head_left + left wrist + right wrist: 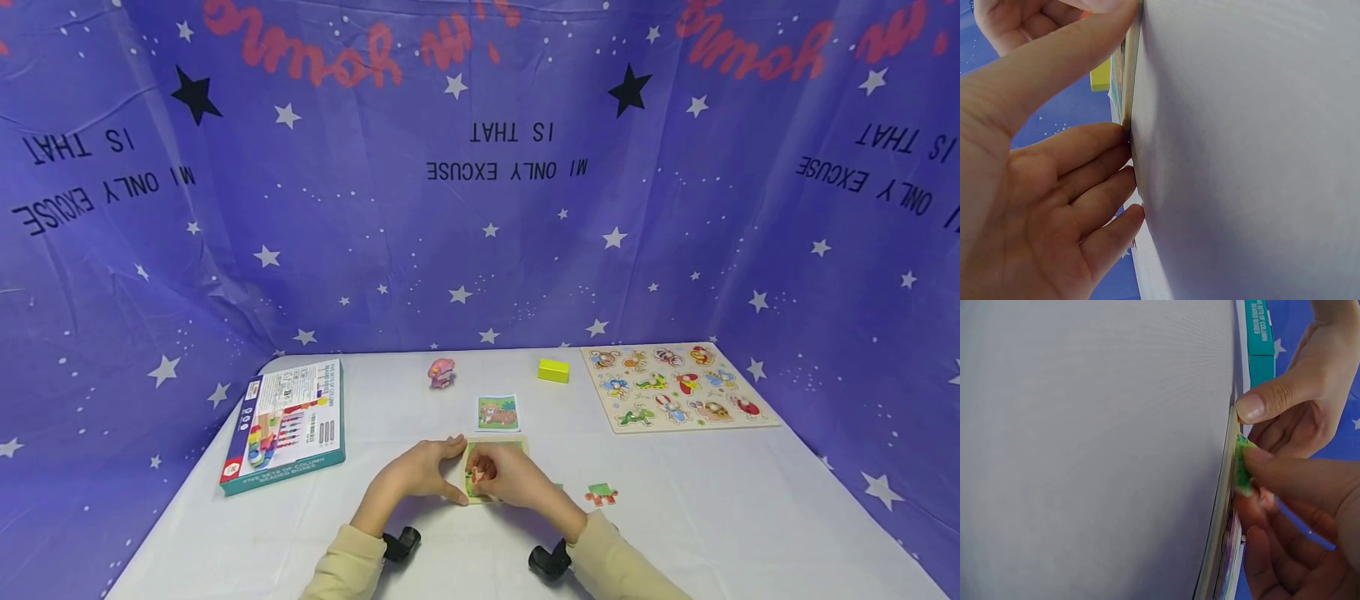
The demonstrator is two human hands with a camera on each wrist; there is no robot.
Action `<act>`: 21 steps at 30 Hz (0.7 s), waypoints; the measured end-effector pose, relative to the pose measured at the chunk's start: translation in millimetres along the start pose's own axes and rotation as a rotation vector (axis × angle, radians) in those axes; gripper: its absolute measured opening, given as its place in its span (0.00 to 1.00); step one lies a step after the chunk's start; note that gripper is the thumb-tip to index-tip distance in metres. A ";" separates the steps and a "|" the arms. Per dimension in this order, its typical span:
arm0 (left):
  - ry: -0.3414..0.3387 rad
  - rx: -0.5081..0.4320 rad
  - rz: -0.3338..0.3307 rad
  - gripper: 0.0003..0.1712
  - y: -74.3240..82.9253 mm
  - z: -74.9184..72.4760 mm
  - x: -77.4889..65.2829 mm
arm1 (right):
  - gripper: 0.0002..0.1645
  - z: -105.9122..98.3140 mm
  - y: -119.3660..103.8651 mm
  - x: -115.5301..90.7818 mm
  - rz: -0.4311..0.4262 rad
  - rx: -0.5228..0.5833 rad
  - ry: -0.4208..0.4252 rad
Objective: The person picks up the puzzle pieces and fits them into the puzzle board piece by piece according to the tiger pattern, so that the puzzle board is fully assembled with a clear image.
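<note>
My right hand [504, 473] pinches a green-and-red jigsaw piece [1243, 465] between thumb and fingers, right at a small wooden puzzle board [522, 442]. Much of the board's face is hidden under that hand. My left hand [425, 469] lies along the board's left side, thumb at the near corner and fingertips towards the far one. Its fingers [1097, 147] are relaxed and touch the edge. A picture card [497, 412] with a brown animal lies just beyond the board. To the right lies a loose green-and-red jigsaw piece [601, 494]; a green bit beside my right wrist is mostly hidden.
At left lies a teal-edged toy box [285, 429]. A pink toy figure [442, 372] and a yellow block [553, 371] stand towards the back. A wooden insect puzzle [675, 389] lies at back right on the white table. Purple star-printed cloth rises behind.
</note>
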State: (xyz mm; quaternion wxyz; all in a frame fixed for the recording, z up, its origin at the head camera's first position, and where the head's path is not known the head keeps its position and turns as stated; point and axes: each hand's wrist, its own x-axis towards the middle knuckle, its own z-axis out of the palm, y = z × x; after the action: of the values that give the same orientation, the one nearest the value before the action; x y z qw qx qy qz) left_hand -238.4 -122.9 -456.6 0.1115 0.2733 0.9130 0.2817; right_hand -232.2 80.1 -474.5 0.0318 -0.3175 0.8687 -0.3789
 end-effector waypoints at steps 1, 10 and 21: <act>0.001 -0.002 0.000 0.53 0.1 0.0 -0.1 | 0.13 0.3 -0.4 0.1 0.001 -0.012 0.002; -0.006 0.004 -0.005 0.54 0.1 -0.1 0.7 | 0.12 0.7 -3.8 -0.4 0.017 -0.126 0.035; -0.005 0.021 -0.032 0.54 -4.4 1.8 3.0 | 0.17 -1.6 -2.9 0.9 0.018 -0.099 0.024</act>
State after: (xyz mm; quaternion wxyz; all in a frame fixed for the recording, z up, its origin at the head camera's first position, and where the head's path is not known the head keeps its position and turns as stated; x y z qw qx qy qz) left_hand -242.2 -123.5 -460.7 0.1153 0.2606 0.9198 0.2698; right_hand -231.9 79.2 -471.3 0.0091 -0.3061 0.8895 -0.3392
